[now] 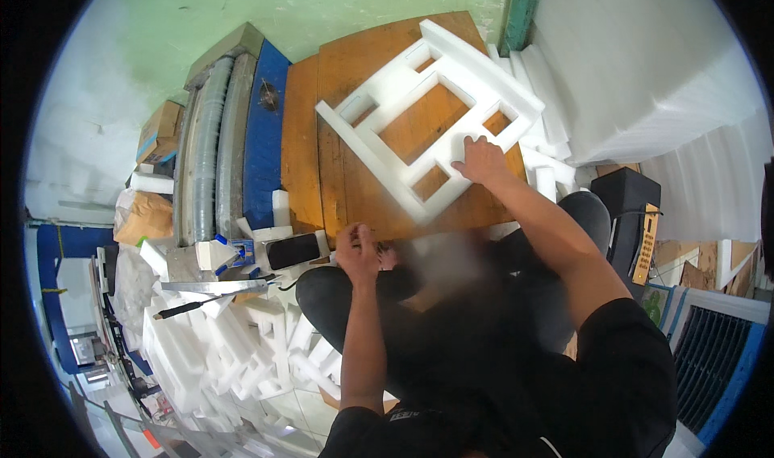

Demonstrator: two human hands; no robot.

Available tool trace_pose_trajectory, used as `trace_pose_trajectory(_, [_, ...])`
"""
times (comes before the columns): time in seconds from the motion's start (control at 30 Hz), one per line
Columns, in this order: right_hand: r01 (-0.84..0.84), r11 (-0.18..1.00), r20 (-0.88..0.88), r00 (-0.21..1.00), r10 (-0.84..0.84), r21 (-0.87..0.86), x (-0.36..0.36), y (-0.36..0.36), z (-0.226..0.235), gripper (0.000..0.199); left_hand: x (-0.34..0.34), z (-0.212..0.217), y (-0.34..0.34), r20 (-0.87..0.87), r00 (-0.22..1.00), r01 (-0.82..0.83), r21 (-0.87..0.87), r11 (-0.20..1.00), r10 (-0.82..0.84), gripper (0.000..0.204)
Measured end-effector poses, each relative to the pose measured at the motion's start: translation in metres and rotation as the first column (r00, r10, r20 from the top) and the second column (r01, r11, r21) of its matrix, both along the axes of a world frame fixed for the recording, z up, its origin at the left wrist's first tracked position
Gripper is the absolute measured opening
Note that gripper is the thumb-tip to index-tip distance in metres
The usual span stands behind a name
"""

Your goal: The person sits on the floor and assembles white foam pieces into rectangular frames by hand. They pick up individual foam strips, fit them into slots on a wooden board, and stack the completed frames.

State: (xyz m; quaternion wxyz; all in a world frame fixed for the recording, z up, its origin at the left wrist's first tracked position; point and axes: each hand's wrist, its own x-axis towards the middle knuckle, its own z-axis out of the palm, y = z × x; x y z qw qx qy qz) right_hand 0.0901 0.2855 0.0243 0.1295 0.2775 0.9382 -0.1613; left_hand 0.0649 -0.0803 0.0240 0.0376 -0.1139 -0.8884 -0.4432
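Note:
A white foam frame (pixel 411 165) with one large square opening and several smaller ones lies at an angle on the wooden tabletop (pixel 363 192). Raised foam strips run along two opposite sides of it. My right hand (pixel 484 161) rests on the frame's near right part, thumb apart from the fingers, pressing down between two small openings. Close to the table's front edge, my left hand (pixel 357 254) hovers with its fingers curled in, clear of the frame. Whatever may be inside those fingers is hidden.
Left of the tabletop stands a machine with long rollers (pixel 211 147) and a blue plate (pixel 266 95). A black phone (pixel 293 251) and a long blade (pixel 214 286) lie by my left hand. Foam offcuts (pixel 234 341) heap below. At right are foam sheets (pixel 645 71) and a black box (pixel 625 192).

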Motion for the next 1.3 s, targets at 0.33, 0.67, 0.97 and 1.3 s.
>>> trace_pose_trajectory(0.33, [-0.283,0.898,-0.111,0.935,0.337,0.335,0.048,-0.004,-0.036,0.124,-0.004,0.024,0.003,0.025,0.997,-0.073,0.239,0.968,0.069,0.029])
trace_pose_trajectory(0.67, [-0.244,0.892,-0.050,0.958,0.283,0.380,0.082,-0.098,-0.039,0.091,0.068,0.091,-0.038,-0.281,0.959,0.142,0.388,0.911,-0.030,0.026])
trace_pose_trajectory(0.97, [-0.403,0.905,-0.474,0.776,0.416,0.135,0.130,-0.096,-0.008,0.062,0.148,0.036,-0.181,-0.097,0.993,-0.049,0.131,0.990,0.062,0.051])
trace_pose_trajectory(1.3, [-0.043,0.804,-0.327,0.899,0.290,0.593,0.270,0.028,0.097,0.056,0.253,-0.320,-0.302,0.814,-0.068,-0.866,-0.335,0.372,0.576,0.075])
